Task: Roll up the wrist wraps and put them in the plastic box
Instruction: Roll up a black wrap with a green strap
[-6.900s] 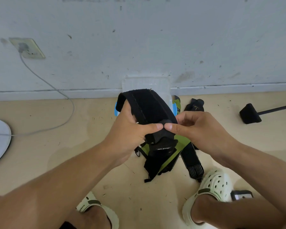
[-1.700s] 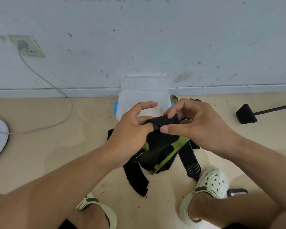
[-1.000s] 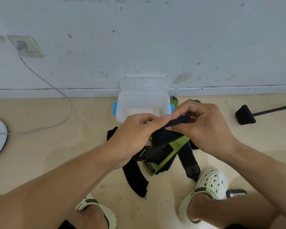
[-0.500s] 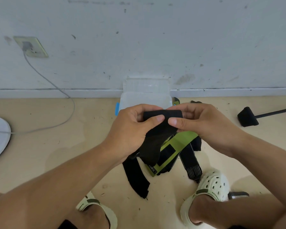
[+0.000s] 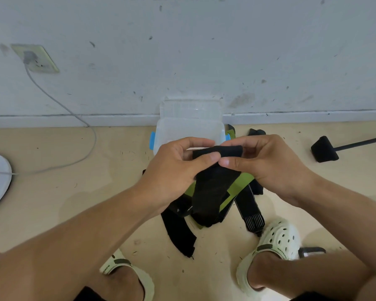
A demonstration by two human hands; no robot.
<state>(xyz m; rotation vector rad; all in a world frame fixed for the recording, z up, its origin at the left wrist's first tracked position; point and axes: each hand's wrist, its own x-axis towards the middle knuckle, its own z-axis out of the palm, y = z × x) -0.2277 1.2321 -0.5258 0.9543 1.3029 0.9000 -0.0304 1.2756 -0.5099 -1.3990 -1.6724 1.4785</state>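
A black fabric wrist wrap (image 5: 211,183), barely rolled at its top end, is pinched by the left hand (image 5: 174,170) and right hand (image 5: 267,164) just before the clear plastic box (image 5: 190,129), while green-and-black wraps (image 5: 240,183) are left unrolled beneath.

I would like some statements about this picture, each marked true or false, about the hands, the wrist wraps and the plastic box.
1. Both the left hand and the right hand hold the black wrist wrap. True.
2. The plastic box stands closed. False: it is open, with its lid leaning at the wall.
3. A green wrist wrap lies on the floor under the hands. True.
4. The cable runs from the box. False: it comes from the wall socket.
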